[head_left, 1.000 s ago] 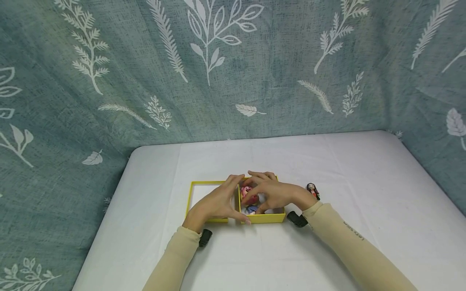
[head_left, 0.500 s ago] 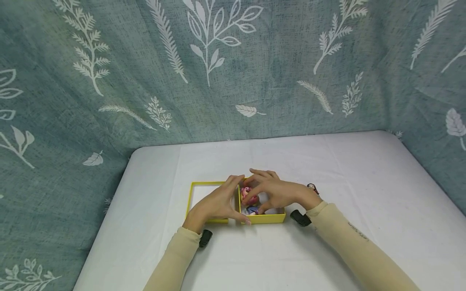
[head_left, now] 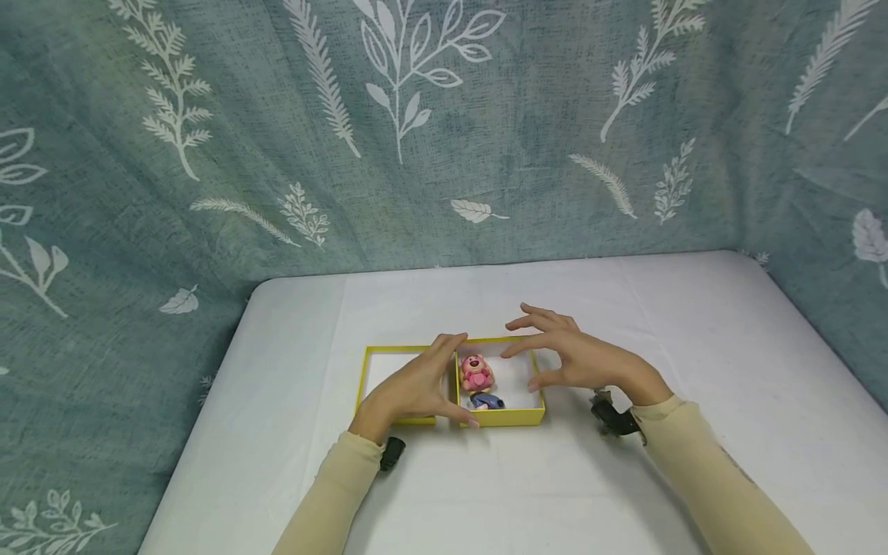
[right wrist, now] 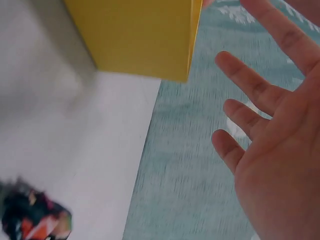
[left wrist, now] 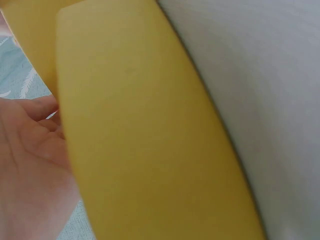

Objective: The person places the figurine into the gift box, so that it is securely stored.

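Note:
My left hand [head_left: 412, 385] spans the left end of an open yellow box [head_left: 509, 418], thumb at its front wall and fingers at its back. Inside the box lie a pink bear figurine [head_left: 475, 373] and a smaller blue figurine [head_left: 487, 401], both toward the left. Over the box's right edge hovers my right hand [head_left: 590, 358], fingers spread and holding nothing. A dark-haired figurine with red on it [right wrist: 37, 215] shows blurred in the right wrist view; in the head view my right hand and wrist hide it.
A shallow yellow-rimmed tray or lid [head_left: 361, 378] with a white inside lies left of the box, partly under my left hand. A white cloth covers the table [head_left: 499, 493]. Behind stands a leaf-patterned green curtain [head_left: 444, 216].
My right hand has come out of the box and moved right, its fingers spreading. The figurine on the right is now hidden behind it. My left hand stays in place.

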Tool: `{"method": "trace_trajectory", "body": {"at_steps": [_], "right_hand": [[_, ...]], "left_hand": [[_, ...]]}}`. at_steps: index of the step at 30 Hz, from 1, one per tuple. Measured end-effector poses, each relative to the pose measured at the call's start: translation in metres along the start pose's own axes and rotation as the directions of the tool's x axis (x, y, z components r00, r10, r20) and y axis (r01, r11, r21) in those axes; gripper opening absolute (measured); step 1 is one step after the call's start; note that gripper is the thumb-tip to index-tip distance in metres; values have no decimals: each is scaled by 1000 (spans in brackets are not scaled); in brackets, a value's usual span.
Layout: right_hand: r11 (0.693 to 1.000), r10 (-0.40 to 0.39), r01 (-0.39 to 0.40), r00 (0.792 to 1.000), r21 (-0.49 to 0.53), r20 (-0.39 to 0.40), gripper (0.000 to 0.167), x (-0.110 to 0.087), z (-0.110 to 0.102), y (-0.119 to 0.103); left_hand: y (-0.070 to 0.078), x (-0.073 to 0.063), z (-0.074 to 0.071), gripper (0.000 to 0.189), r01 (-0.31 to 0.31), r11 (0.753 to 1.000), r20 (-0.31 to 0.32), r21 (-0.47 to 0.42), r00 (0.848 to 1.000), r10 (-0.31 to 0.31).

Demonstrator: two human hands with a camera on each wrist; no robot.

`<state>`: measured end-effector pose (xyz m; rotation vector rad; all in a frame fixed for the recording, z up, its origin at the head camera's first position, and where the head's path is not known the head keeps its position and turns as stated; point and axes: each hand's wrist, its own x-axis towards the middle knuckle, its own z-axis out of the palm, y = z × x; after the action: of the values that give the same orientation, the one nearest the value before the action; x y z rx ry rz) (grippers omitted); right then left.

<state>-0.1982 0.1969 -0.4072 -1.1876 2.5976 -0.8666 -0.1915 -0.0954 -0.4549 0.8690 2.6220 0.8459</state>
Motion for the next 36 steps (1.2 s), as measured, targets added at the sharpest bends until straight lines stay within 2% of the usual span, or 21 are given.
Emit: {"method": "trace_trajectory", "body": {"at_steps": [5,10,17,21,29,36], "right_hand": [[998,54,-53,996,26,-64,50,-18,-5,9],[990,137,-131,985,61,-109,50,-39,-8,21],[978,200,-189,969,92,-142,54,-58,-7,41],[974,212,-198,967,106,-142,60,-62,-7,47],[958,281,-272,955,94,-99,73,-67,-4,60],[946,314,-306,947,107,-69,75,-68,5,69]], "left_hand": [[-1,1,1,133,1,1000,0,-2,1000,-1],[-1,2,2,133,-5,1000,2,5,1000,5],[-1,2,2,132,-16,1000,-1,5,1000,16],[0,1,1,131,-15,1000,-1,-6,1000,15],[0,0,0,132,-15,1000,0,-8,1000,15],[-1,0,0,131,-17,1000,0,-12,1000,17]]}}
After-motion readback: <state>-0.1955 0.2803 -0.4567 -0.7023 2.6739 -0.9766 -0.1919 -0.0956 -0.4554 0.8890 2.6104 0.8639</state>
